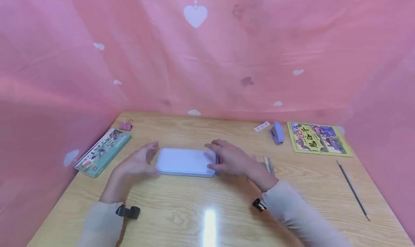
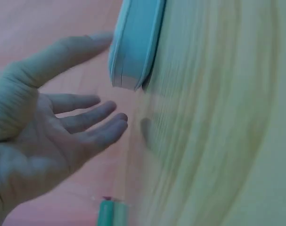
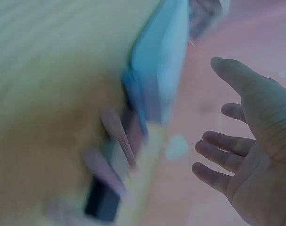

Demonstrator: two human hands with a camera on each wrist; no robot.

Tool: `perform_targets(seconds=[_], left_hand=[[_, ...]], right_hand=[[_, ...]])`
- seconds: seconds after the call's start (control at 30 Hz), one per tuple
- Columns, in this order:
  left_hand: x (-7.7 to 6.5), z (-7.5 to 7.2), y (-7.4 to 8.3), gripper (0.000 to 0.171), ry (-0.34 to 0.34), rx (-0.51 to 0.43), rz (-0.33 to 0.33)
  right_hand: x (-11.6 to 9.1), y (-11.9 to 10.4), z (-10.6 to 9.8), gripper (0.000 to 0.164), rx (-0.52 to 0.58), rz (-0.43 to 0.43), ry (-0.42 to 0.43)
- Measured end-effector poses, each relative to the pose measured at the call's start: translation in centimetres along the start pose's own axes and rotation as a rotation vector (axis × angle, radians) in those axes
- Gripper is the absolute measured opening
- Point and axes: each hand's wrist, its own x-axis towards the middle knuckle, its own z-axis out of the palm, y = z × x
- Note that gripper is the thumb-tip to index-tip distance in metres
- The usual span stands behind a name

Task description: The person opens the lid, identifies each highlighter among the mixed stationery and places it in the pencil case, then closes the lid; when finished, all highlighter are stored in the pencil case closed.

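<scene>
A flat, pale lavender pencil case (image 1: 184,162) with rounded corners lies in the middle of the wooden table. At its left end is my left hand (image 1: 139,160), fingers spread and relaxed. The left wrist view shows the thumb tip right at the edge of the case (image 2: 137,44) and the other fingers apart from it. My right hand (image 1: 231,158) hovers by the right end, overlapping it in the head view, with loosely bent fingers and nothing in them. Beside that end, several small items (image 3: 105,172) are blurred in the right wrist view and partly hidden behind the right forearm in the head view.
At the left lie a green-and-white box (image 1: 103,152) and pink binder clips (image 1: 126,125). Toward the back right are a white strip (image 1: 262,126), a purple stapler (image 1: 276,133) and a yellow book (image 1: 319,139). A pencil (image 1: 353,190) lies near the right edge. Pink cloth (image 1: 207,59) surrounds the table.
</scene>
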Motion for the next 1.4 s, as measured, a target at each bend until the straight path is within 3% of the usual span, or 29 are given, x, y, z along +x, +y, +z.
perform_targets(seconds=[0.13, 0.27, 0.43, 0.73, 0.93, 1.07, 1.3, 1.4], left_hand=[[0.4, 0.5, -1.0, 0.105, 0.025, 0.013, 0.032], [1.0, 1.2, -1.8, 0.103, 0.023, 0.091, 0.103], [1.4, 1.6, -1.7, 0.104, 0.005, 0.146, 0.096], [1.5, 2.0, -2.0, 0.104, -0.003, 0.060, 0.098], [1.7, 2.0, -2.1, 0.102, 0.020, 0.011, 0.065], [2.0, 2.1, -2.2, 0.102, 0.027, 0.032, 0.047], [2.2, 1.8, -2.1, 0.103, 0.061, 0.018, 0.023], [2.2, 1.8, -2.2, 0.104, 0.058, 0.025, 0.046]], right_hand=[[1.3, -1.2, 1.9, 0.071, -0.010, -0.038, -0.075], [2.1, -1.8, 2.8, 0.071, -0.072, -0.039, -0.112], [2.6, -2.2, 3.0, 0.072, -0.127, -0.022, -0.147], [3.3, -2.9, 3.5, 0.068, -0.248, 0.004, -0.155], [4.1, -3.0, 3.0, 0.055, -0.312, -0.064, -0.181], [4.5, -2.6, 2.4, 0.052, -0.294, -0.102, -0.186], [5.1, -2.0, 1.8, 0.060, -0.179, -0.087, -0.201], [5.2, -1.6, 1.5, 0.061, -0.133, -0.088, -0.192]])
